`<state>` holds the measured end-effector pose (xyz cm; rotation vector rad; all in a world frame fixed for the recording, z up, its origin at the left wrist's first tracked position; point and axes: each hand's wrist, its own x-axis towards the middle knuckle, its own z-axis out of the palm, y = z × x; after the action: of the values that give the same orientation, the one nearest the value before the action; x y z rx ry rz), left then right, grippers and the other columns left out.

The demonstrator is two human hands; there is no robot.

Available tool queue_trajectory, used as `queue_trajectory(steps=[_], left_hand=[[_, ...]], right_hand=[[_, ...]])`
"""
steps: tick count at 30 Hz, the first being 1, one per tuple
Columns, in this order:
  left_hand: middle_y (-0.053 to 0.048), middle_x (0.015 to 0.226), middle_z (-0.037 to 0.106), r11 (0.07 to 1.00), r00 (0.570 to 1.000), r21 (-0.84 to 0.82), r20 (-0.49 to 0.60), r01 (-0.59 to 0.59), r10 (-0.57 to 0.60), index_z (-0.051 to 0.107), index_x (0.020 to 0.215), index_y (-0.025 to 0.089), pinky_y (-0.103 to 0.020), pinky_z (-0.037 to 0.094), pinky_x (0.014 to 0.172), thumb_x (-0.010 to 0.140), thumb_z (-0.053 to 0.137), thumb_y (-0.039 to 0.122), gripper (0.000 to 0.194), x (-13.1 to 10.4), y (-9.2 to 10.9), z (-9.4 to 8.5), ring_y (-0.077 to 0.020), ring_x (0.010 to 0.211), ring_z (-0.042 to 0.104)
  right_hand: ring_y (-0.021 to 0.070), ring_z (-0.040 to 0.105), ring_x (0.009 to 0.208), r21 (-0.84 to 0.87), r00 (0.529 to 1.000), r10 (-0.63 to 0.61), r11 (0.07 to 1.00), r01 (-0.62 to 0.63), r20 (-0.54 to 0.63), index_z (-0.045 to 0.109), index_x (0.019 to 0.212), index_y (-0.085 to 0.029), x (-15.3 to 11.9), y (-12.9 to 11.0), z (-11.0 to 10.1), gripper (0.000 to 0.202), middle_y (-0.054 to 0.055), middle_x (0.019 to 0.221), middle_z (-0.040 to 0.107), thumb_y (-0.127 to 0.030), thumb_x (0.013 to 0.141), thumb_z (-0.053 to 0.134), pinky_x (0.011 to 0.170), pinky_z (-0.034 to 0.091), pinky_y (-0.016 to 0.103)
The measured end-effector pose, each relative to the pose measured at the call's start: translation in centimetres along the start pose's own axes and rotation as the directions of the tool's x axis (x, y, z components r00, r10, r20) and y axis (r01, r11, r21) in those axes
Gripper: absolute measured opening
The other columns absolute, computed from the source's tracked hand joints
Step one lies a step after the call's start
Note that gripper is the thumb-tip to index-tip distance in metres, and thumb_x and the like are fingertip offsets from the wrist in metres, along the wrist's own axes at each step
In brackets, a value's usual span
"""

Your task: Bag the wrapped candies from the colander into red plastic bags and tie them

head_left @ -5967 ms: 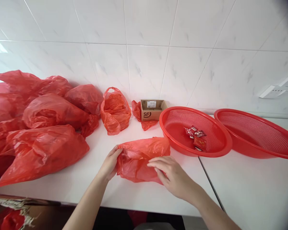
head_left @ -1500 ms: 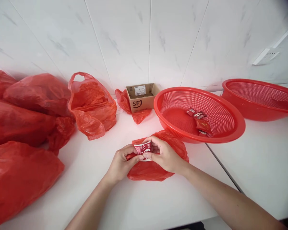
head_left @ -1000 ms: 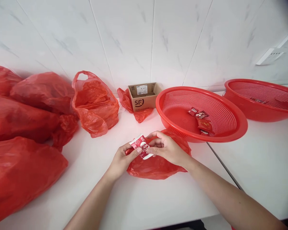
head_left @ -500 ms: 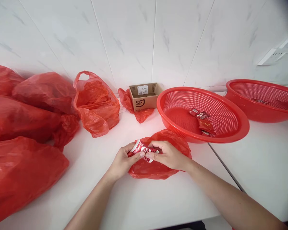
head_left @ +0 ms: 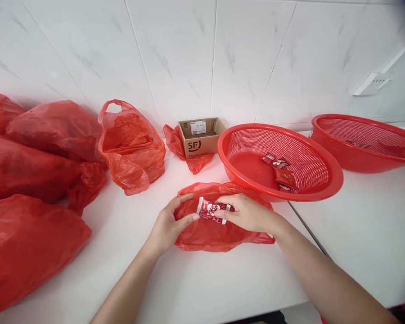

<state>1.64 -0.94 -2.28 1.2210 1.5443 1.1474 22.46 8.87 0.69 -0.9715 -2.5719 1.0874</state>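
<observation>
Between the thumb and fingers of my right hand [head_left: 245, 211] is a small red-and-white snack packet [head_left: 209, 210], held over a red plastic bag [head_left: 205, 236] that lies spread on the table. My left hand [head_left: 172, 220] is beside the packet's left end, thumb and fingers apart, and grips nothing. Behind my right hand stands a large red plastic basket [head_left: 246, 162] with a perforated wall. Several small wrapped packets [head_left: 281, 165] lie inside it.
Several full red plastic bags [head_left: 37, 166] crowd the left side. A red bag with a handle loop [head_left: 131, 148] stands near the wall. Beside it is an open cardboard box [head_left: 202, 146] on another red bag. A second red basket [head_left: 354, 157] is at the far right.
Half a second ago both hands pinched the packet. My left hand has since opened off it, and my right hand has moved slightly right with the packet. The view has shifted slightly.
</observation>
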Motion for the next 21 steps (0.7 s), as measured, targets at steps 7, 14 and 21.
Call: queue_trajectory(steps=[7,14,21], left_hand=[[-0.009,0.139,0.054,0.997,0.999,0.079,-0.042,0.003,0.000,0.049,0.138,0.025,-0.046,0.043,0.101,0.083,0.060,0.038,0.058,0.0,0.1,-0.5,-0.0300,0.118,0.058],[-0.010,0.138,0.055,0.999,0.999,0.036,-0.033,0.039,-0.037,0.041,0.144,0.026,-0.042,0.050,0.093,0.081,0.059,0.042,0.067,-0.3,0.8,-0.7,-0.0308,0.113,0.060],[-0.006,0.144,0.049,0.987,0.986,-0.138,0.155,0.088,-0.066,0.036,0.147,0.028,-0.040,0.047,0.100,0.082,0.063,0.042,0.072,-0.6,0.9,-0.9,-0.0313,0.125,0.052]], right_hand=[[0.0206,0.061,0.112,-0.045,0.938,-0.105,0.994,0.095,-0.331,0.055,0.130,-0.024,-3.5,-3.5,-1.9,0.037,0.005,0.124,0.064,-0.035,0.096,0.046,0.093,0.051,0.035],[0.0201,0.068,0.090,-0.330,0.879,0.071,0.910,-0.250,-0.471,0.056,0.126,-0.029,-1.4,0.6,-13.9,0.037,0.004,0.114,0.068,-0.045,0.094,0.046,0.080,0.053,0.033],[0.0370,0.062,0.096,-0.537,0.797,0.529,0.600,-0.594,-0.291,0.032,0.147,-0.013,3.2,11.9,-17.1,0.085,0.019,0.107,0.067,-0.045,0.077,0.068,0.076,0.047,0.042]])
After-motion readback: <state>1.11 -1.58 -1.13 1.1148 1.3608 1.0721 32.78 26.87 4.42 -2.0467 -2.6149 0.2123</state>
